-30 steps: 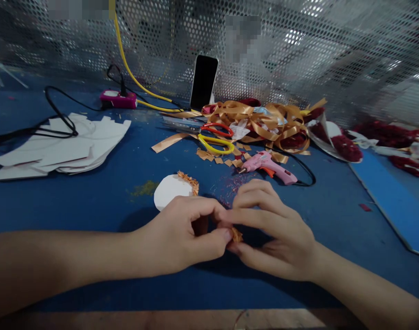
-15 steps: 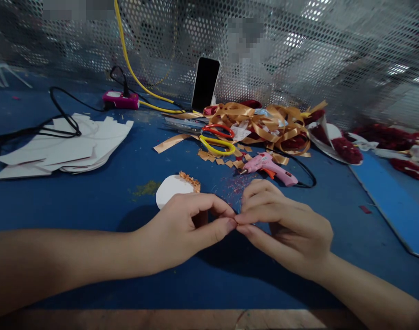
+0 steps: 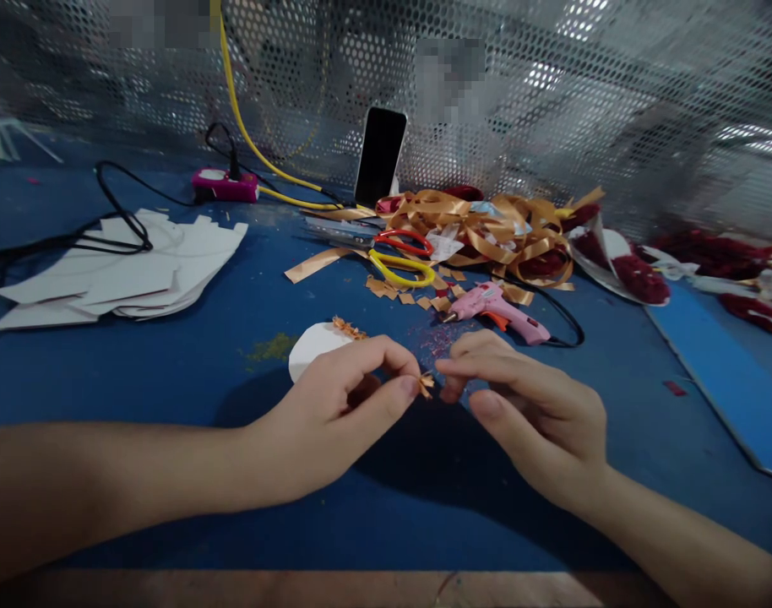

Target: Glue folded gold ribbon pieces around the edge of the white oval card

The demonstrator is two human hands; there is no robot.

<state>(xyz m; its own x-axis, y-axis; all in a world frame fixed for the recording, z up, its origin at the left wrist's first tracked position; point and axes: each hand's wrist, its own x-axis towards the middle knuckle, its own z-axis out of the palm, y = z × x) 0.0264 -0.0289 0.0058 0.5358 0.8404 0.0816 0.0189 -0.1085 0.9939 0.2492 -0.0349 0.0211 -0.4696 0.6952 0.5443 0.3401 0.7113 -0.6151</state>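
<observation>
Between the thumb and forefinger of my left hand [image 3: 345, 414] is pinched a small frayed piece of gold ribbon [image 3: 427, 385]. My right hand [image 3: 531, 414] hovers just right of it, thumb and forefinger apart, holding nothing. Behind my left hand lies a round white card [image 3: 315, 348], partly covered by it, with frayed gold trim [image 3: 346, 328] along its far right edge. A pink glue gun [image 3: 497, 312] rests on its side beyond my right hand. Small cut gold ribbon squares [image 3: 408, 298] are scattered left of the glue gun.
Scissors with red and yellow handles [image 3: 402, 268] lie before a heap of gold ribbon [image 3: 487, 224]. A phone [image 3: 381, 152] leans on the perforated metal screen [image 3: 525, 127]. White card sheets [image 3: 138, 274] and a purple power strip [image 3: 225, 186] are at left; a blue board [image 3: 728, 371] is at right.
My right thumb and forefinger have parted and drawn away from my left fingertips. The small gold ribbon piece now shows in my left hand.
</observation>
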